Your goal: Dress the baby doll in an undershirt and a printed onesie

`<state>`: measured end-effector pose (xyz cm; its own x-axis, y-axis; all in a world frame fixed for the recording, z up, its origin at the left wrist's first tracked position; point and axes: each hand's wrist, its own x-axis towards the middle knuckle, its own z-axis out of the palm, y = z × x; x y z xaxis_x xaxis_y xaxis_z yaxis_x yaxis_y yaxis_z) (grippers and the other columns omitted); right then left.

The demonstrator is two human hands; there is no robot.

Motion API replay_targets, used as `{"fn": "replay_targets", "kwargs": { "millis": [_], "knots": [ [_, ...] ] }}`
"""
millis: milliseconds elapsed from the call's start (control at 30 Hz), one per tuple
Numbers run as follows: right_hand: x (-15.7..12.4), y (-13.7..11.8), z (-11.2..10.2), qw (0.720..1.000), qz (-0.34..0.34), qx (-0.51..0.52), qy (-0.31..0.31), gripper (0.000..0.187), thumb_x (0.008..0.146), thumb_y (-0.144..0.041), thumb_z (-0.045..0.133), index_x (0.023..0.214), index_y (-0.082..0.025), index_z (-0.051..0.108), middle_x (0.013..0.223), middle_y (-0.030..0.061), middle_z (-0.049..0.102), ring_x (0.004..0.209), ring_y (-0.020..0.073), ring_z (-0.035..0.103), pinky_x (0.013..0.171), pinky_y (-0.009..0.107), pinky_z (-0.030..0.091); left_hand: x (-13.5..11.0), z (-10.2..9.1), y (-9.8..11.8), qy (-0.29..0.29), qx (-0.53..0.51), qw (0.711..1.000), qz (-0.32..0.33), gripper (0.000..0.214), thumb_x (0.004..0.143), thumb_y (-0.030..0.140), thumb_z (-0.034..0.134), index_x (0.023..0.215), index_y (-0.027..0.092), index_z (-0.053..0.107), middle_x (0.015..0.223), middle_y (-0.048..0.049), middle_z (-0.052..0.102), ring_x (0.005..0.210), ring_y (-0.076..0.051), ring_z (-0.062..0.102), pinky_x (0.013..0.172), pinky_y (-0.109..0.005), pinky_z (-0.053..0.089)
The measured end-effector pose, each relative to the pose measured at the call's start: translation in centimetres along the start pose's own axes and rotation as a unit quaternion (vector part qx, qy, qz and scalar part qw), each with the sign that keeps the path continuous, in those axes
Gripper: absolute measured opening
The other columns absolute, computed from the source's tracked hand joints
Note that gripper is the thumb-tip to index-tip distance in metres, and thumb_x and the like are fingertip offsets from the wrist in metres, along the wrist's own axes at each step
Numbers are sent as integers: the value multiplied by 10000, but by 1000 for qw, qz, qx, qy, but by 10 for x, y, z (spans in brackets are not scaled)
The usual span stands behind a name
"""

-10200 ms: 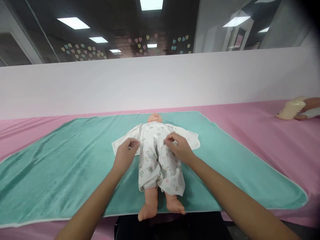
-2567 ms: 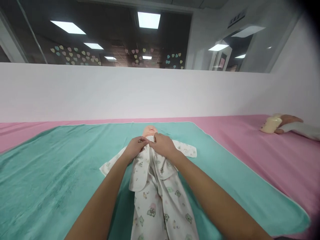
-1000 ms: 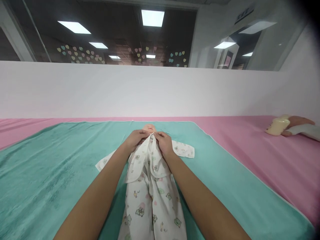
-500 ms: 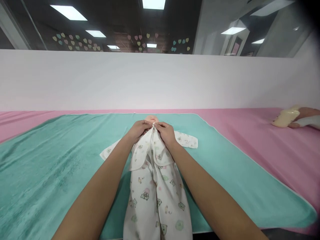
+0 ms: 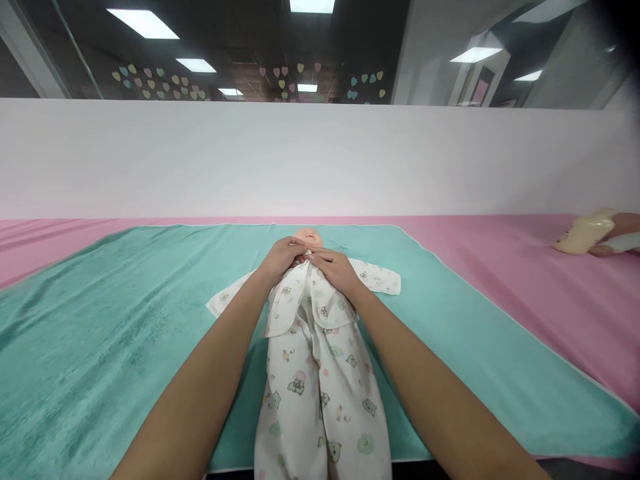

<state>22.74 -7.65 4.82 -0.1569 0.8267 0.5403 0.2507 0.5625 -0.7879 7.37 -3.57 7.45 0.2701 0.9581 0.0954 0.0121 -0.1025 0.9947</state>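
Observation:
A doll lies on its back, its pale pink head [image 5: 310, 235] pointing away from me. It wears a white shirt [image 5: 333, 303] with a small animal print, sleeves spread to both sides, and matching trousers [image 5: 320, 407]. My left hand [image 5: 284, 259] is at the neckline, fingers bent and closed on the collar edge. Across from it, my right hand [image 5: 336, 270] rests low on the upper chest with its fingertips on the other collar edge. The fingertips of both hands nearly meet under the doll's chin. They partly hide the neck opening.
A teal blanket [image 5: 150, 320] lies under the doll, over a pink cloth [image 5: 525, 287]. At the far right another person's hand [image 5: 623, 227] holds a cream-coloured bottle [image 5: 583, 233]. A white wall [image 5: 310, 160] with glass above rises behind the surface.
The collar, lifted to a peak between my fingertips before, now lies lower. My right hand has come down flatter on the chest. The view has shifted slightly.

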Motion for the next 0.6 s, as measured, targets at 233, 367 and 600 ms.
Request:
{"fn": "replay_targets", "kwargs": {
  "millis": [233,367,600],
  "knots": [
    [3,11,0,997,52,35,52,208,760,-397,603,789,-216,700,1019,19,690,1006,211,600,921,349,418,-1,-2,-6,-19,-69,997,21,249,647,187,668,842,157,516,531,29,549,435,-62,445,443,-181,296],
    [5,15,1,995,48,67,58,145,721,-336,637,780,-204,636,1030,28,666,979,181,606,918,329,422,-3,-3,-6,-35,-122,992,1,234,652,162,649,828,168,495,524,40,528,429,-56,436,445,-173,303],
    [6,16,1,991,69,96,55,222,697,-334,659,850,-196,577,971,25,646,931,160,615,882,310,448,-3,-3,-4,-51,-97,994,17,315,612,172,704,876,158,533,654,15,575,531,-76,515,491,-194,355]
  ]
}}
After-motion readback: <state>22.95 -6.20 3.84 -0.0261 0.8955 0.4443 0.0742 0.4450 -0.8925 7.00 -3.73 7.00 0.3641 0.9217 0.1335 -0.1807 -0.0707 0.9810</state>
